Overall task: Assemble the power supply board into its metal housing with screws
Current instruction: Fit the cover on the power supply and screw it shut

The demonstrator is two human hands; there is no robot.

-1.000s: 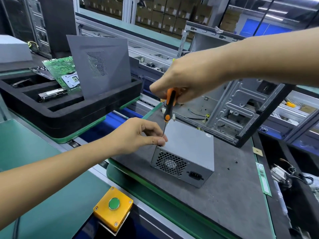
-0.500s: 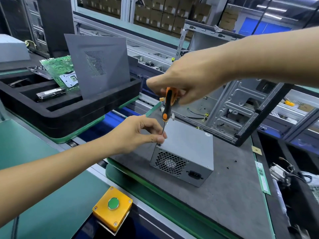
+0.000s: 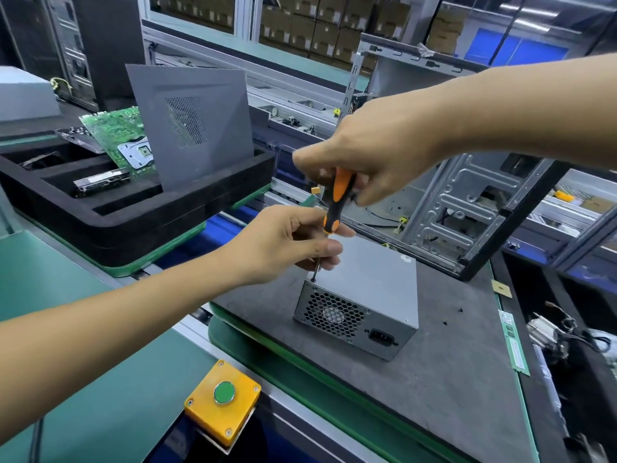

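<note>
The housing sits closed on the worktop, board presumably inside. The right hand grips the screwdriver, the left hand pinches its shaft, tip on a corner screw; other screws probably remain.

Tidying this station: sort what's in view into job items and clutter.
In use: screwdriver, right hand gripping it, left hand steadying its shaft, power supply housing.

Lying about: green circuit board, grey perforated panel, yellow button box, open computer chassis.
</note>
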